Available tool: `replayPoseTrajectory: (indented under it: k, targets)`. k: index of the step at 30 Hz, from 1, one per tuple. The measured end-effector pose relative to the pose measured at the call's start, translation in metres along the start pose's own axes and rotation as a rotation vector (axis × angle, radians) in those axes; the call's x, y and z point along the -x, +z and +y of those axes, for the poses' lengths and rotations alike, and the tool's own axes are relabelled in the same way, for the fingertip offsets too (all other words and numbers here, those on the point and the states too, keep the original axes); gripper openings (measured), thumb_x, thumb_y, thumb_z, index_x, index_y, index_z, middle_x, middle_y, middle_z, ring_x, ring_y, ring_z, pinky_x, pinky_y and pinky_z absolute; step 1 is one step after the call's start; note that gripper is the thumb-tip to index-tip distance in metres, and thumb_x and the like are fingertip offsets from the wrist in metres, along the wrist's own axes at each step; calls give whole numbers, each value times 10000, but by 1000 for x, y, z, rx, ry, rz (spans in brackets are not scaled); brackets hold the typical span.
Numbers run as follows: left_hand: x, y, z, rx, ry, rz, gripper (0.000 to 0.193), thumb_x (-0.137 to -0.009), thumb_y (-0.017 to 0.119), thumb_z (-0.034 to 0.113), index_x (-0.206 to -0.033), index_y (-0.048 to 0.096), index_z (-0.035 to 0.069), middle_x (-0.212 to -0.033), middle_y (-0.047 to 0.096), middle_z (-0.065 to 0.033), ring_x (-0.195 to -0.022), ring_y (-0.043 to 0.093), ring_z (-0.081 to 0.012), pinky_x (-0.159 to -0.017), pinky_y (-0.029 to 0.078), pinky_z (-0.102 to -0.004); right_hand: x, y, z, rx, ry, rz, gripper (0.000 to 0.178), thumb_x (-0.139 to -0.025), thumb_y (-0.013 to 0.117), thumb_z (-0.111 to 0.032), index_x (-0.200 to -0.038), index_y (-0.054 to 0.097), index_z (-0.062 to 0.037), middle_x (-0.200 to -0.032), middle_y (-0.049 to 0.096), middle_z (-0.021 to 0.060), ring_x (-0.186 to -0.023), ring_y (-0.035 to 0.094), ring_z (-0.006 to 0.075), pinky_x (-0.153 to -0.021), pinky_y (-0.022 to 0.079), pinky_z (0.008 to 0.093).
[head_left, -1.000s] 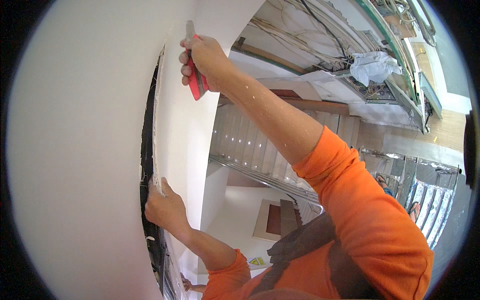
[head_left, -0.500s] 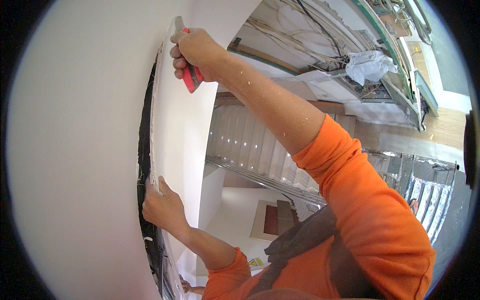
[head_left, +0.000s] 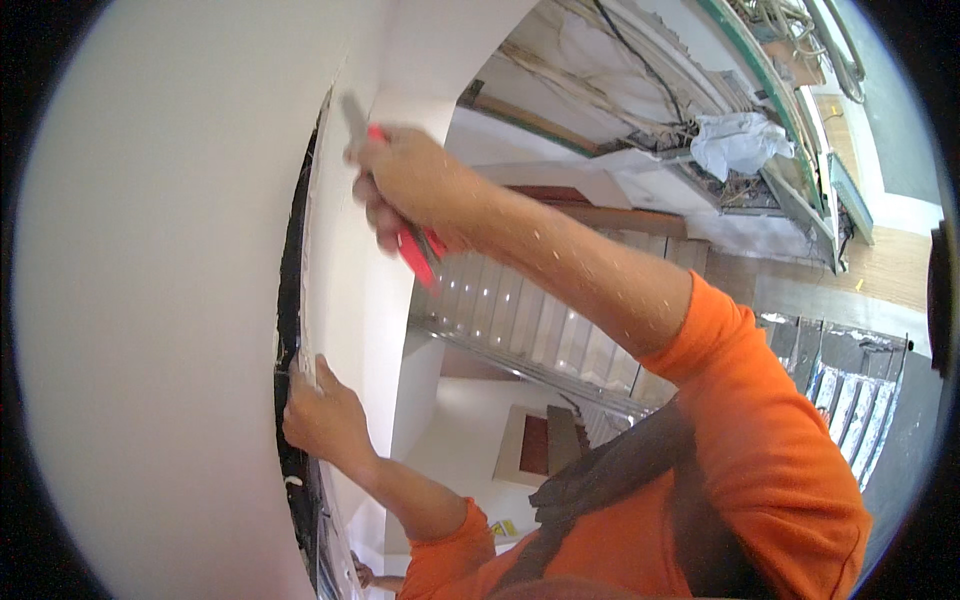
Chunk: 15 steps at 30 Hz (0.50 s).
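Observation:
My right hand (head_left: 412,185), slightly blurred, is closed around a hand tool with a red-and-black handle (head_left: 416,258). Its grey, blade-like front end (head_left: 353,115) points up beside the white panel edge; the exact kind of tool is unclear. Lower down, my left hand (head_left: 325,410) grips the rough edge of the white wall panel (head_left: 350,300). The thumb lies on the panel's face, while the other fingers go into the dark gap (head_left: 290,270) and are partly hidden. That long black gap runs between this panel and the smooth white wall (head_left: 160,300).
Another person's hand (head_left: 362,570) shows near the gap's lower end. Stairs (head_left: 500,300) lie below to the right. An opened section with cables (head_left: 560,60), a white cloth (head_left: 742,142) and a paint-spattered ladder (head_left: 855,405) are further right.
My right hand has moved down and to the right with the tool, away from the panel edge. My left hand keeps its place on the edge.

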<state>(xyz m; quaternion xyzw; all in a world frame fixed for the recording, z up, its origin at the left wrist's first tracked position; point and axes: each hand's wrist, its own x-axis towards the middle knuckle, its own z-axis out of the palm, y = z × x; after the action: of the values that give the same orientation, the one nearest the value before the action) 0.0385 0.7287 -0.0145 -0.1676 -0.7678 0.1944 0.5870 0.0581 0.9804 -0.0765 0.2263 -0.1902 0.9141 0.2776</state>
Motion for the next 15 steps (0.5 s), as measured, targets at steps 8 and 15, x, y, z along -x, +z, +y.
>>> replayPoseTrajectory:
  k: [8,15]
  targets:
    - [-2,-6,7,38,4,22,341,-960,657,290,-1150,739,18,-962,741,-243,-837,711,-448,-744,537,-534,-54,-93,-26,1864,-931,286,265,-1031,581,-291,-1105,562,-38,-797,716,154,-656,723,326,-531,571,448]
    - [-1,-8,11,60,-19,27,288,-961,661,252,-1136,746,41,-966,747,-222,-835,714,-436,-730,542,-524,-111,-108,-77,2092,-982,-64,346,-1042,558,-374,-1052,599,-31,-806,715,181,-703,724,385,-628,580,510]
